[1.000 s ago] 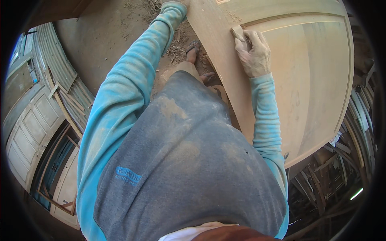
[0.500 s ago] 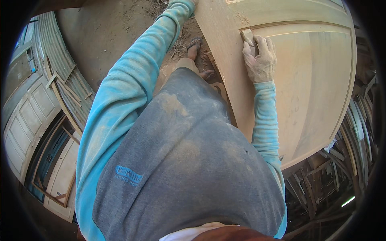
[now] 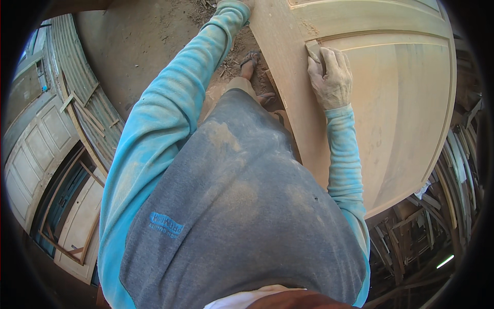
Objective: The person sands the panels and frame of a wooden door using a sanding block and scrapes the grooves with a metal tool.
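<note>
A pale wooden door panel (image 3: 386, 118) with raised moulding lies on my right. At the corner of its recessed panel, my right hand (image 3: 332, 80), coated in dust, is closed on a small sanding block (image 3: 313, 51). The block rests at the groove beside the door's plain wide side rail (image 3: 303, 98). Past the blue sleeve, only a sliver of my left hand (image 3: 249, 3) shows at the top edge, next to the door's far end. Its fingers are out of sight.
Sawdust and crumbs (image 3: 310, 27) lie on the far part of the door. Wood scraps and shavings litter the dirt floor (image 3: 139, 46). Stacked timber strips (image 3: 458, 170) stand at the right. Panelled doors (image 3: 43, 149) and a corrugated sheet (image 3: 77, 67) lean at the left.
My right hand has shifted slightly left and nearer along the moulding with the sanding block, which now sits at a different tilt. My left arm is almost unmoved.
</note>
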Demonstrator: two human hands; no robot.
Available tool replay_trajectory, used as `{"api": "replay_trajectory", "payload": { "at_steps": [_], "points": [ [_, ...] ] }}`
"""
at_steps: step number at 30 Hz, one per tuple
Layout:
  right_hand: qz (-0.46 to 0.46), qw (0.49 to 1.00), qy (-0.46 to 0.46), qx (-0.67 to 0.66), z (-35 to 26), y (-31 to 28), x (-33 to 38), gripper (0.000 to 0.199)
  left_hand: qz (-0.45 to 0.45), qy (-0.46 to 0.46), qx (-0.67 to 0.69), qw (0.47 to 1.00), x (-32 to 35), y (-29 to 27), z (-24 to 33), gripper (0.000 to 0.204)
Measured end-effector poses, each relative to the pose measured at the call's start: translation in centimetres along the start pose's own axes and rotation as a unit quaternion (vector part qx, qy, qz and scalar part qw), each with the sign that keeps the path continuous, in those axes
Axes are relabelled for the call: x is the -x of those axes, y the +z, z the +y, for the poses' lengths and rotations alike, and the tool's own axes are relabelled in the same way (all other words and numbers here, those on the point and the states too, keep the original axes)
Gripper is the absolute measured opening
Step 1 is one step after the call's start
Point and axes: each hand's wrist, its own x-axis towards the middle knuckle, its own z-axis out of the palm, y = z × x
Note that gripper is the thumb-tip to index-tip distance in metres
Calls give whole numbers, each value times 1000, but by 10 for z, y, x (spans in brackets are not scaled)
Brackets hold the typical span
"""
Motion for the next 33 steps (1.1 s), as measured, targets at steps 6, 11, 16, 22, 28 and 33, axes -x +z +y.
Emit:
{"api": "replay_trajectory", "payload": {
  "at_steps": [6, 11, 16, 22, 28, 33],
  "points": [
    [-1, 1000, 23, 2, 1, 3, 2, 22, 27, 38, -10, 999, -11, 14, -15, 90],
    [-79, 995, 65, -22, 10, -48, 80, 22, 28, 29, 18, 999, -11, 4, -11, 88],
    [-43, 998, 44, -5, 7, -45, 81, 20, 22, 20, -5, 1000, -13, 4, -2, 86],
    [-46, 998, 50, 3, 15, -36, 63, 20, 15, 62, -19, 998, -29, 7, -9, 77],
    [-97, 982, 158, 41, 6, -120, 230, 27, 60, 36, -39, 997, -21, -4, -2, 77],
    [0, 995, 92, 23, 11, -66, 153, 22, -18, 5, -57, 998, -9, -7, 17, 84]
  ]
}}
